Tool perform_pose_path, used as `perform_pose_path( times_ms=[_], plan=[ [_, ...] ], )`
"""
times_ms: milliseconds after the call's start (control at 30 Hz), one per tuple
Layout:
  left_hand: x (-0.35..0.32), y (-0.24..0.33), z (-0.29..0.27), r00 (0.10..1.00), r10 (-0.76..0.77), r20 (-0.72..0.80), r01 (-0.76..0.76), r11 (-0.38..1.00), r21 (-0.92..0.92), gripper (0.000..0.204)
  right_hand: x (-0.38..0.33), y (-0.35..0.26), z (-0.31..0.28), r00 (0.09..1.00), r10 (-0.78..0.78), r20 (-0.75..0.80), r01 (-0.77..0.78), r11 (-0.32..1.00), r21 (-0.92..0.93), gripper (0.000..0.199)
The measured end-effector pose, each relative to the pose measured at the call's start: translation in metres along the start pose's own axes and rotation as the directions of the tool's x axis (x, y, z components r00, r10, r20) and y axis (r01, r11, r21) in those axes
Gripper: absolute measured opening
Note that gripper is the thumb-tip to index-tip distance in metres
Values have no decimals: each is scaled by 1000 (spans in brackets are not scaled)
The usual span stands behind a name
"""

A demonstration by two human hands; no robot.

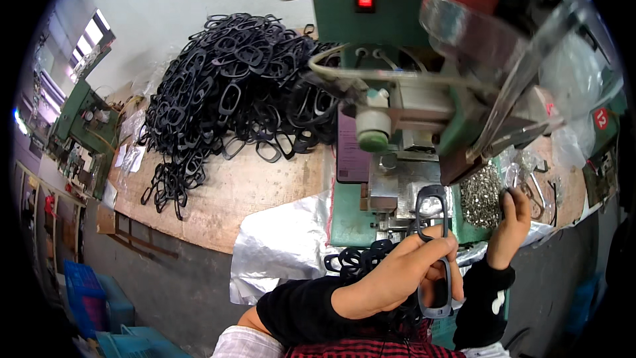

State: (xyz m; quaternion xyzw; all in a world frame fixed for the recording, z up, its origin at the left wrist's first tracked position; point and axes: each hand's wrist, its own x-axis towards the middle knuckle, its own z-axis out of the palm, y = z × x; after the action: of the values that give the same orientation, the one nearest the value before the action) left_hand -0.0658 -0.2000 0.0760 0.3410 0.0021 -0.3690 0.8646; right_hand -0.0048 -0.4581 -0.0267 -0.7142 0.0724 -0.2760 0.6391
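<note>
My left hand [404,268] is closed around a black spectacle frame [442,310], in front of the green machine [338,23]. One oblong opening of the frame shows above the fingers and one below. Beside a heap of small shiny metal parts [481,195], my right hand [509,225] is raised with its fingers drawn together at the tips. Whether a small part sits between those fingertips is too small to tell. More black frames [361,260] lie bunched beyond my left wrist, partly hidden by the arm.
A tall pile of black frames [232,73] covers the back left of the wooden table [265,189]. Silver foil sheet [281,245] hangs over the front edge. A phone with a purple screen [353,146] stands by the metal fixture [407,189]. The machine's head [464,139] overhangs my hands.
</note>
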Motion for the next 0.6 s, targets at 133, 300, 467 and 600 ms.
perform_pose_path(
  times_ms=[133, 300, 467, 600],
  plan=[
    [3, -2, 1, 1000, 4, 10, -4, 1000, -5, 26, 0, 11, 21, 993, 61, -104, -35, 971, 236, 20],
    [-5, -10, -20, 994, -30, 109, 22, 997, 78, 35, 4, 1, 58, 1000, 16, -12, -13, 974, 227, 22],
    [-82, 2, -68, 716, 662, -221, -124, 432, 893, 15, -21, -4, 31, 998, -2, 70, 3, 1000, -13, 21],
    [-112, 79, -154, 238, 946, -222, 316, 141, 938, 13, -21, -18, 23, 994, -41, 105, 46, 998, -41, 20]
  ],
)
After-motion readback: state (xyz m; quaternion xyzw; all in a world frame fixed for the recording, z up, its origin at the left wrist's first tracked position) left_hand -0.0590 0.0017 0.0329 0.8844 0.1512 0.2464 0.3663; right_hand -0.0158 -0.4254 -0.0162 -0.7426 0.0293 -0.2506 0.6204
